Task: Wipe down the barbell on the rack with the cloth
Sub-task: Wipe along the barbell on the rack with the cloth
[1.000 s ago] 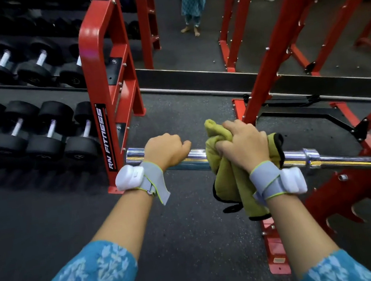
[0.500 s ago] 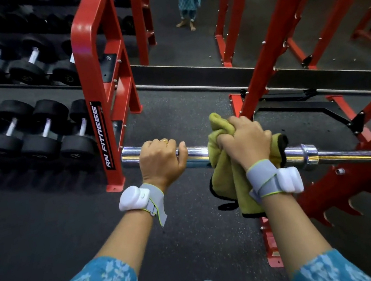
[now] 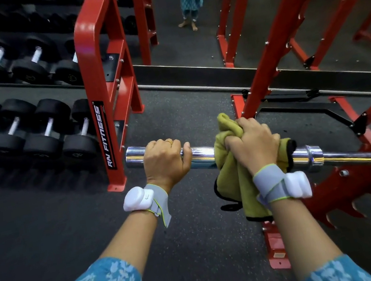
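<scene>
Since a second ago, the right hand (image 3: 253,146) and the cloth (image 3: 235,181) slid a little right along the barbell (image 3: 203,155). This barbell runs left to right before the red rack (image 3: 280,36). The cloth wraps it, the right grip clamped around both. The left hand (image 3: 164,161) has its grip clamped on the bare bar near its left end.

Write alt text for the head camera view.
A person's right hand grips a yellow-green cloth draped over a chrome barbell, while the left hand grips the bare bar near its end. Black dumbbells sit on a red-framed rack at left.
</scene>
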A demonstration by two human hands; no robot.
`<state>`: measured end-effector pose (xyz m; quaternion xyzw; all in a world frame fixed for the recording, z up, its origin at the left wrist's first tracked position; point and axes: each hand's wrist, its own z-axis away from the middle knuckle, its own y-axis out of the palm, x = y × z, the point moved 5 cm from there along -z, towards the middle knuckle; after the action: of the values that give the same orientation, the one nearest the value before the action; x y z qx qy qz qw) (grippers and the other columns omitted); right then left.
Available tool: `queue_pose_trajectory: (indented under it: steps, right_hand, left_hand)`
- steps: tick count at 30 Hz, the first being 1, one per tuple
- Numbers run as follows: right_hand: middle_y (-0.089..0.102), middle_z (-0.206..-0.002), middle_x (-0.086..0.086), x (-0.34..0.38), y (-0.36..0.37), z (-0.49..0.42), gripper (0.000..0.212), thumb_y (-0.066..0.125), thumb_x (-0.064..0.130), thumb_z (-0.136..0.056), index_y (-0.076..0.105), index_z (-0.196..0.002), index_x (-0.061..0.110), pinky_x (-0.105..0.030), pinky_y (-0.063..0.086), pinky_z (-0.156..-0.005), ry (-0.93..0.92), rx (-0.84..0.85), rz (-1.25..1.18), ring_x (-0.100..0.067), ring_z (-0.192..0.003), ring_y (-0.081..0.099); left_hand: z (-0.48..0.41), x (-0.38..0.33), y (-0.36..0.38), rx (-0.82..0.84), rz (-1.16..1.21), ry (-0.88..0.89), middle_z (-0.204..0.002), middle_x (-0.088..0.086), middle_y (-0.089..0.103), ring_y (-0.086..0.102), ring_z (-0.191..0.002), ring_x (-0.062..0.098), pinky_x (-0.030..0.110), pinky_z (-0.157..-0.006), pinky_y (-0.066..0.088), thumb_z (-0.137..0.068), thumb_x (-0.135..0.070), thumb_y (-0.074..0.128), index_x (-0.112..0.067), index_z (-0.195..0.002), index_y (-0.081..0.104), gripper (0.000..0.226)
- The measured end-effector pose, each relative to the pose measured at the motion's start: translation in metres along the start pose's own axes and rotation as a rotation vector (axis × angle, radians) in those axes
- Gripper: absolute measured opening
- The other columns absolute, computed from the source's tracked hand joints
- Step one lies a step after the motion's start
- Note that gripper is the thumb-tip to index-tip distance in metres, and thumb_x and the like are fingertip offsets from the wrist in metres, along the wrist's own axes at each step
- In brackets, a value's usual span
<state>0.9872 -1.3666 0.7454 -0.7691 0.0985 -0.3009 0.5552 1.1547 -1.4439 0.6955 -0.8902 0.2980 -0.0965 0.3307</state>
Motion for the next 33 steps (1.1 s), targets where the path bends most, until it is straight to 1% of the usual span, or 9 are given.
queue_pose_trajectory:
  steps: [3,9,12,17,19,23,26,29,33]
  right_hand:
    - [0.056,-0.110,-0.002,0.023,0.010,0.000,0.054,0.031,0.050,-0.065,0.057,-0.104,0.022,-0.041,0.030,-0.084,-0.101,0.033,0.074,-0.031,-0.106,0.047]
    - [0.061,-0.105,-0.001,0.028,0.014,0.048,0.055,0.046,0.048,-0.064,0.064,-0.110,0.022,-0.039,0.039,-0.072,-0.389,-0.190,-0.031,-0.032,-0.084,0.055]
    - [0.060,-0.105,-0.001,0.015,0.008,0.048,0.056,0.044,0.046,-0.063,0.064,-0.110,0.022,-0.039,0.036,-0.073,-0.316,-0.206,-0.092,-0.032,-0.086,0.053]
    - [0.055,-0.110,-0.002,0.026,0.007,0.015,0.055,0.035,0.047,-0.066,0.057,-0.110,0.023,-0.039,0.028,-0.081,-0.044,-0.038,0.011,-0.031,-0.104,0.045]
    - [0.055,-0.110,-0.001,0.036,0.012,0.014,0.055,0.036,0.047,-0.067,0.057,-0.110,0.023,-0.039,0.028,-0.081,-0.114,-0.013,0.047,-0.031,-0.104,0.046]
    - [0.060,-0.095,-0.002,0.038,0.013,0.039,0.047,0.043,0.046,-0.064,0.064,-0.098,0.022,-0.038,0.032,-0.070,-0.331,-0.135,-0.056,-0.032,-0.083,0.053]
    - [0.060,-0.095,0.000,0.026,0.007,0.047,0.045,0.045,0.044,-0.061,0.066,-0.094,0.023,-0.038,0.035,-0.068,-0.354,-0.163,-0.159,-0.032,-0.083,0.054]
    - [0.060,-0.099,-0.001,0.009,0.001,0.036,0.049,0.043,0.045,-0.062,0.066,-0.099,0.022,-0.038,0.032,-0.072,-0.237,-0.160,-0.115,-0.033,-0.089,0.051]
    - [0.056,-0.111,-0.002,0.007,0.003,0.003,0.047,0.039,0.044,-0.066,0.059,-0.102,0.023,-0.040,0.028,-0.083,0.042,0.037,-0.016,-0.032,-0.107,0.046]
  left_hand:
    - [0.001,0.000,0.000,-0.005,-0.001,0.005,-0.051,0.007,0.050,0.047,-0.047,0.027,0.033,-0.055,0.034,-0.087,-0.032,0.042,-0.013,-0.054,0.051,0.040]
    - [0.001,0.000,0.000,-0.011,0.002,0.029,-0.052,0.008,0.052,0.048,-0.048,0.028,0.032,-0.055,0.037,-0.088,-0.032,0.043,-0.012,-0.055,0.053,0.039]
    - [0.000,0.000,0.000,-0.009,0.001,0.014,-0.051,0.006,0.052,0.047,-0.047,0.027,0.031,-0.054,0.037,-0.087,-0.032,0.043,-0.012,-0.054,0.053,0.040]
    - [-0.001,0.000,-0.002,0.005,0.015,-0.003,-0.050,0.006,0.051,0.047,-0.046,0.026,0.030,-0.053,0.036,-0.086,-0.033,0.042,-0.012,-0.053,0.052,0.040]
    - [-0.001,0.000,-0.001,0.022,0.018,0.002,-0.051,0.007,0.052,0.048,-0.047,0.027,0.031,-0.054,0.036,-0.087,-0.033,0.042,-0.012,-0.054,0.053,0.040]
    - [-0.001,0.001,0.000,0.037,0.008,0.010,-0.052,0.008,0.051,0.048,-0.048,0.028,0.034,-0.057,0.031,-0.088,-0.033,0.043,-0.013,-0.055,0.051,0.039]
    - [-0.001,0.000,0.000,0.054,0.005,0.003,-0.052,0.007,0.051,0.047,-0.048,0.028,0.034,-0.056,0.032,-0.087,-0.032,0.043,-0.013,-0.055,0.051,0.038]
    - [-0.002,0.000,-0.001,0.074,0.029,-0.013,-0.050,0.006,0.050,0.047,-0.046,0.027,0.032,-0.055,0.034,-0.087,-0.032,0.043,-0.013,-0.053,0.051,0.040]
    - [-0.003,0.000,-0.001,0.101,0.045,-0.028,-0.049,0.005,0.050,0.046,-0.045,0.026,0.031,-0.053,0.035,-0.086,-0.032,0.043,-0.012,-0.052,0.051,0.040]
